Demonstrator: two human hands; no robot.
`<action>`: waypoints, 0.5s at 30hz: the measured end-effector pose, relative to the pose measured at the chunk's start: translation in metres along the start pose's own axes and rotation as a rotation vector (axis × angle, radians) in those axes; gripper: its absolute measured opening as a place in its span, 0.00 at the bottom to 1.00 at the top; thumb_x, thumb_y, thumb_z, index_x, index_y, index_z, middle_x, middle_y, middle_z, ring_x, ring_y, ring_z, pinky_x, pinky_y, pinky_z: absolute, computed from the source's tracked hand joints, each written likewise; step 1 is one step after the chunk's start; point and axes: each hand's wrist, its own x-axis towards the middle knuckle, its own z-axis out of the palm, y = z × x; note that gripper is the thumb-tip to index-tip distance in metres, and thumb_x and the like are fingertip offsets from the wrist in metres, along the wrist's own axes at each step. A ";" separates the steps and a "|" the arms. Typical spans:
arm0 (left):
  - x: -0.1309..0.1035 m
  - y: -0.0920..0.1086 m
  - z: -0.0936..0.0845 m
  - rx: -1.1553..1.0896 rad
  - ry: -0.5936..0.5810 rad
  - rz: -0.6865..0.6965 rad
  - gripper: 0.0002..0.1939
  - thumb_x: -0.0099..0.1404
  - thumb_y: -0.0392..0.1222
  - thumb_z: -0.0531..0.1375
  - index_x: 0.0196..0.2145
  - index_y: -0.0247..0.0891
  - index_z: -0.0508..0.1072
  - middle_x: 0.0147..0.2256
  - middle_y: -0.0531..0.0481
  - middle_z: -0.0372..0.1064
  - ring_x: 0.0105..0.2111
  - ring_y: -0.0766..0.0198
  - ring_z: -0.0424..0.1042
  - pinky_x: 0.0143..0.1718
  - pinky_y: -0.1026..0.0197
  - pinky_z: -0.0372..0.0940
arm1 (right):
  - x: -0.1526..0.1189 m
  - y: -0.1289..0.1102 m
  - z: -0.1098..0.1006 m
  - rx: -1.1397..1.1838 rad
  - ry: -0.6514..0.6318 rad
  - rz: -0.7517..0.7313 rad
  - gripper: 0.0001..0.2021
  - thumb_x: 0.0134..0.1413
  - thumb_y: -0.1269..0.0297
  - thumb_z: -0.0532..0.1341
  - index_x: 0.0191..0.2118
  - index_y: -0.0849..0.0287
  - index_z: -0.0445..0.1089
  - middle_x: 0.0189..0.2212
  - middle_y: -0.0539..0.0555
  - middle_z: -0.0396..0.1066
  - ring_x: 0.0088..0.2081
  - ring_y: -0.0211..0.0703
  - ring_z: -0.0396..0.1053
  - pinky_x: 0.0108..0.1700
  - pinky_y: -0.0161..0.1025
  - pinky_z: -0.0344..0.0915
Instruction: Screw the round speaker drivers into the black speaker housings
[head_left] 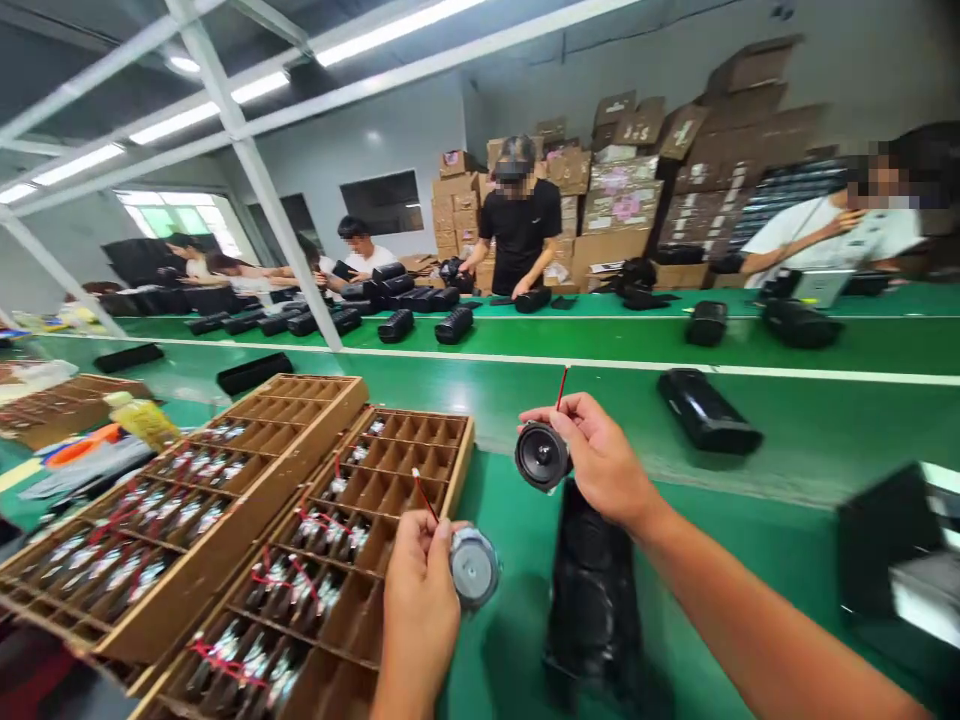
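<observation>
In my left hand [421,585] is a small round speaker driver [474,567], its grey metal back facing me and a red wire standing up from it. My right hand [596,455] grips a second speaker driver [541,455] by its edge, black cone towards me, with another red wire pointing upward. Both drivers are held above the green bench. Beneath my right hand lies a long black speaker housing [592,590], blurred, with round shapes along its upper face. To the left, a divided cardboard box [465,440] holds several more drivers with red wires in its slots.
Another partitioned box [352,390] of drivers stands further left, near a yellow bottle [146,418]. A black housing [705,410] rests on the green surface beyond my right hand. Across the bench a person in black [521,230] handles black parts, and stacked cartons [622,200] stand behind.
</observation>
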 end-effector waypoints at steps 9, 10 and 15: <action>-0.033 -0.089 0.026 0.300 -0.023 -0.116 0.17 0.65 0.59 0.56 0.41 0.44 0.69 0.40 0.41 0.83 0.42 0.47 0.83 0.44 0.45 0.76 | -0.100 -0.015 -0.061 -0.055 0.014 0.179 0.22 0.69 0.41 0.62 0.44 0.58 0.69 0.41 0.56 0.78 0.39 0.43 0.74 0.43 0.41 0.71; -0.033 -0.089 0.021 0.327 -0.010 -0.089 0.18 0.64 0.58 0.56 0.44 0.44 0.69 0.43 0.39 0.83 0.46 0.44 0.82 0.49 0.42 0.75 | -0.104 -0.016 -0.062 -0.060 0.011 0.178 0.21 0.69 0.42 0.62 0.44 0.59 0.70 0.40 0.55 0.76 0.38 0.42 0.72 0.43 0.41 0.69; -0.059 -0.064 0.011 0.404 0.036 0.094 0.31 0.61 0.63 0.62 0.57 0.44 0.70 0.65 0.33 0.68 0.68 0.35 0.64 0.67 0.31 0.59 | -0.117 -0.027 -0.065 0.008 -0.143 0.119 0.18 0.74 0.44 0.57 0.42 0.55 0.63 0.43 0.57 0.76 0.44 0.45 0.76 0.49 0.45 0.71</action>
